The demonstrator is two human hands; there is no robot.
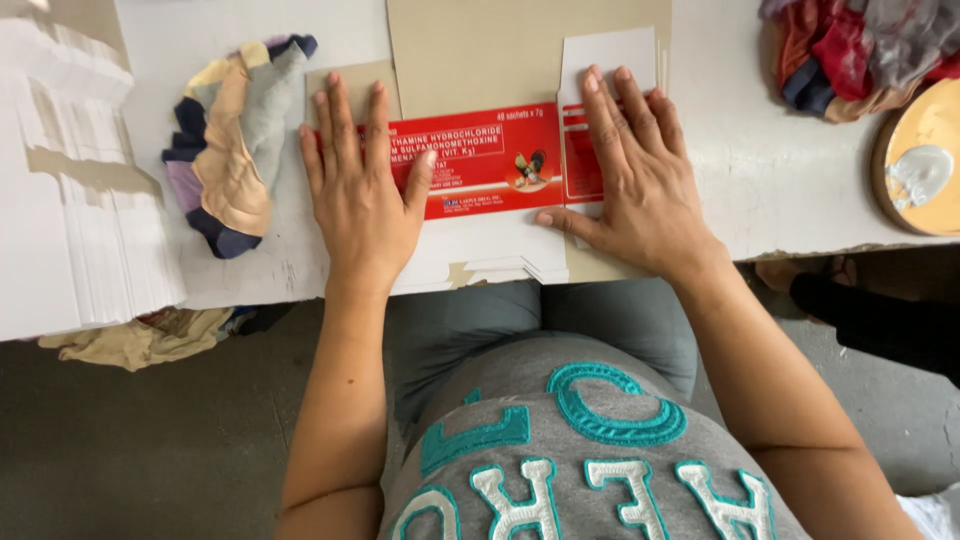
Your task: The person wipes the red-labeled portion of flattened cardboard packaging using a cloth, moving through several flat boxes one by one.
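A flat unfolded carton blank (490,160), brown card with a red printed panel and white flaps, lies on the white table (740,170) in front of me. My left hand (360,190) presses flat on its left end, fingers spread, thumb on the red panel. Over the right end, my right hand (635,175) lies flat across the red side panel and white flap. Neither hand grips anything.
A stack of white flat carton blanks (70,180) fills the left. A multicoloured rag (235,140) lies beside my left hand; another rag pile (860,50) sits at the far right. A round yellow lid holding white paste (920,160) is at the right edge.
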